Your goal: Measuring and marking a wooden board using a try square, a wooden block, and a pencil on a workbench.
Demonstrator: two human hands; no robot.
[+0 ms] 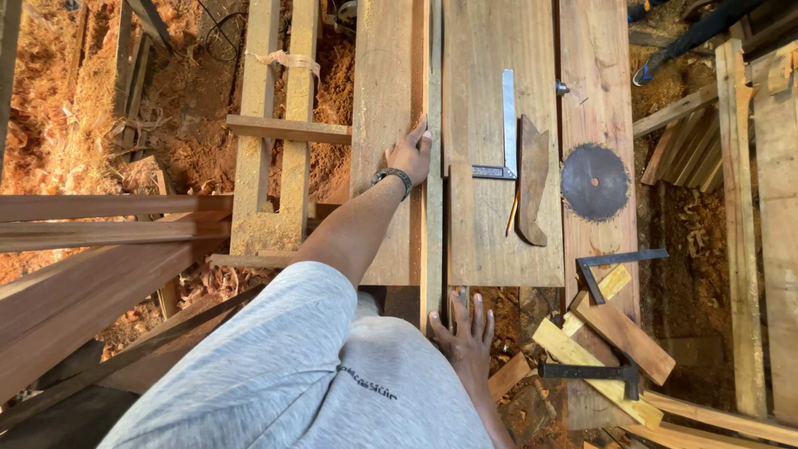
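Clearly long and narrow, a wooden strip (432,208) running from the top centre of the frame down to the lower centre, lying on edge between two wide planks of the worktop (499,125). Stiff and fairly light by the look, probably rough with sawdust, not slippery; likely to flex a little if lifted at one end only, so best taken at two places well apart, as now.

Left hand (411,154), with a dark wristband, spread flat and open, fingers resting on the plank (382,100) just beside the strip, thumb side touching its edge; nothing gripped. Right hand (465,337), in the lower centre, open too, fingers stretched up to the near end of the strip, touching it, not closed around it.

Right of the strip, on the middle plank: a metal try square (507,125) and a curved wooden offcut (532,179). Further right, a round saw blade (594,181) lying flat. Lower right: a black square (615,266), a hammer (594,372), yellow offcuts (582,357). Sawdust and shavings (58,100) on the ground, upper left.
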